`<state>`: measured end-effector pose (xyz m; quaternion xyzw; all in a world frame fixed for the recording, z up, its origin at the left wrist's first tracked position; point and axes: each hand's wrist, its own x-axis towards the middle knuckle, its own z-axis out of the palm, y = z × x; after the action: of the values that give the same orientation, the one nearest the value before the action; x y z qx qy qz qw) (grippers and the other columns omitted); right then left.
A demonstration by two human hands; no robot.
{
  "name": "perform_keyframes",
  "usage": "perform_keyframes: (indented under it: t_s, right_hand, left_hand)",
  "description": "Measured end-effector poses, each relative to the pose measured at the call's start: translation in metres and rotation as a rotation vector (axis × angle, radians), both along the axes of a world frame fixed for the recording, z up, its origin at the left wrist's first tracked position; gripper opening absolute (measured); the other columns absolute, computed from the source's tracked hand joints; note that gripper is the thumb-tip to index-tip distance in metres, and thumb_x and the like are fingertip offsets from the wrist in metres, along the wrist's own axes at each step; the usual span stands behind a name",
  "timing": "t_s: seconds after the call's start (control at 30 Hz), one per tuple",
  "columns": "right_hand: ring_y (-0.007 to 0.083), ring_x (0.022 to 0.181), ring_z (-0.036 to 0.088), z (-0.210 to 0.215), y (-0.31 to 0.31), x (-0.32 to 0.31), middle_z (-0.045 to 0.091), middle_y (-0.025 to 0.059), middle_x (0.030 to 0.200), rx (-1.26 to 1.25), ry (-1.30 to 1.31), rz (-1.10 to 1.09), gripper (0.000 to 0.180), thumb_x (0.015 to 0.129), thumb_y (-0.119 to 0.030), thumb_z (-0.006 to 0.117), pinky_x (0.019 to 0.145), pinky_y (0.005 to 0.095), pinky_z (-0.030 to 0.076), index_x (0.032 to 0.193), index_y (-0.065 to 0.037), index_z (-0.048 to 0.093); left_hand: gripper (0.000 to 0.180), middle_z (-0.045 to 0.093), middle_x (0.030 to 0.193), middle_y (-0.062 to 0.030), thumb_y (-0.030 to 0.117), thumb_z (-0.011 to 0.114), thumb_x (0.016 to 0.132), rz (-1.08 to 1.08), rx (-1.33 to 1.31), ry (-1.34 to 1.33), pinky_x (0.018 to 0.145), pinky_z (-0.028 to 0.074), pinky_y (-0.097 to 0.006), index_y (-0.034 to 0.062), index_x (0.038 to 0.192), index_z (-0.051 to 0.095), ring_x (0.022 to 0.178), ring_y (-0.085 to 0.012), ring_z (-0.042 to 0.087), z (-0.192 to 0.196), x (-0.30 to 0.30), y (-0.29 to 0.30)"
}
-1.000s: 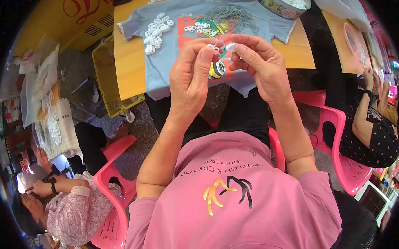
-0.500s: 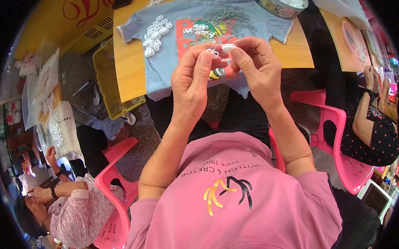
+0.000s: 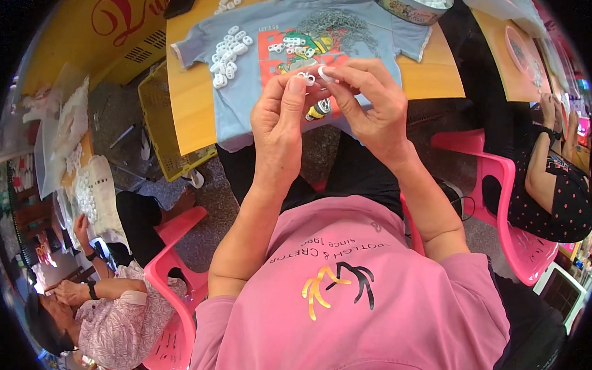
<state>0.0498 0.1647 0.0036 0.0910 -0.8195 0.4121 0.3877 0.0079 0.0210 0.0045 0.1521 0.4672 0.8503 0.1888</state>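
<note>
My left hand (image 3: pixel 277 123) pinches a small white plastic piece with round holes (image 3: pixel 308 79) between thumb and fingers. Close against it, my right hand (image 3: pixel 378 104) grips a white ring-like piece (image 3: pixel 324 73) by its edge. Whether the two pieces touch is too small to make out. Both hands are raised above a blue printed T-shirt (image 3: pixel 238 112) spread over the table. On the shirt lie a heap of white two-holed pieces (image 3: pixel 225 57) to the left, a few more white pieces (image 3: pixel 299 48) in the middle, and a pile of grey metal bits (image 3: pixel 346 30) behind.
An oval tin (image 3: pixel 404 11) of white pieces stands at the table's back right. The wooden table (image 3: pixel 193 130) shows around the shirt. A yellow crate (image 3: pixel 160 118) is on the floor at left. Co-workers sit on pink chairs (image 3: pixel 497 171) on both sides.
My right hand has moved slightly left and turned, so its white piece now shows as a ring, nearer the left hand's piece. My left hand has shifted a little left.
</note>
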Motion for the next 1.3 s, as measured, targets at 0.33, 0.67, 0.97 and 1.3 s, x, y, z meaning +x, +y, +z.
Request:
perform_keyframes:
  t_s: [0.33,0.67,0.97,1.3]
  right_hand:
    - [0.0162,0.079,0.063,-0.006,-0.001,-0.001,0.064,0.009,0.094,-0.043,-0.016,0.016,0.025,0.08,0.003,0.072,0.062,0.0261,0.052,0.104,-0.002,0.068]
    - [0.0126,0.079,0.063,0.008,-0.005,0.006,0.066,0.0081,0.096,-0.449,-0.282,0.024,0.015,0.087,-0.003,0.067,0.066,0.0236,0.051,0.102,-0.001,0.067]
    - [0.0163,0.079,0.063,-0.005,-0.007,-0.007,0.065,0.0103,0.095,-0.083,-0.069,-0.069,0.015,0.085,0.0,0.068,0.064,0.0264,0.052,0.1,0.0,0.065]
    - [0.0076,0.072,0.058,0.009,0.001,0.001,0.064,0.0016,0.084,-0.807,-0.409,0.107,0.02,0.092,-0.01,0.065,0.066,0.0211,0.048,0.108,0.002,0.065]
  left_hand:
    - [0.023,0.064,0.105,-0.0092,0.02,0.048,0.102,0.028,0.023,-0.077,0.084,0.052,-0.027,-0.0005,0.102,0.058,0.092,-0.0141,0.063,0.003,0.0,0.003]
    - [0.019,0.065,0.105,-0.0102,0.015,0.052,0.1,0.023,-0.087,-0.008,0.089,0.052,-0.03,-0.0021,0.105,0.059,0.096,-0.0151,0.063,0.004,0.0,0.0]
    - [0.021,0.066,0.102,-0.0096,0.016,0.054,0.099,0.028,-0.038,-0.066,0.087,0.052,-0.028,-0.0035,0.106,0.06,0.097,-0.0165,0.065,0.0,-0.003,0.001]
    - [0.02,0.067,0.105,-0.014,0.015,0.054,0.099,-0.011,-0.057,-0.052,0.088,0.053,-0.031,-0.0034,0.103,0.06,0.097,-0.0184,0.066,0.006,-0.004,-0.001]
